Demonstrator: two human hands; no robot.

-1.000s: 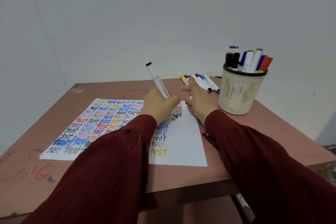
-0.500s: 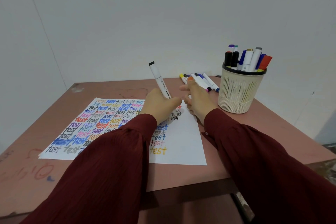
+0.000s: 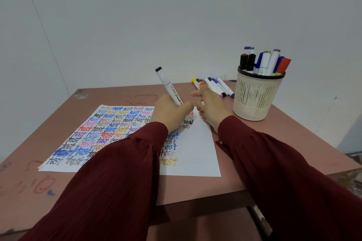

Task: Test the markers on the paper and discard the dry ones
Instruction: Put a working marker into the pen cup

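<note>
My left hand (image 3: 170,112) grips a white marker (image 3: 169,88) with a black top end. The marker leans back to the left, and its tip touches the paper (image 3: 197,152) beside small black "test" words. Rows of coloured "test" words cover the sheet's left part. My right hand (image 3: 209,107) rests at the paper's upper right edge, thumb raised. A small white piece, seemingly the marker cap (image 3: 201,102), shows between its curled fingers. Several markers (image 3: 215,87) lie on the table behind my hands.
A cream mesh cup (image 3: 254,100) filled with several markers stands at the right on the pink-brown table (image 3: 195,186). A white wall rises close behind the table. Old scribbles mark the table's left front corner (image 3: 39,184).
The marker's top end has wobbled slightly as my left hand writes at the same spot. My right hand has stayed in place.
</note>
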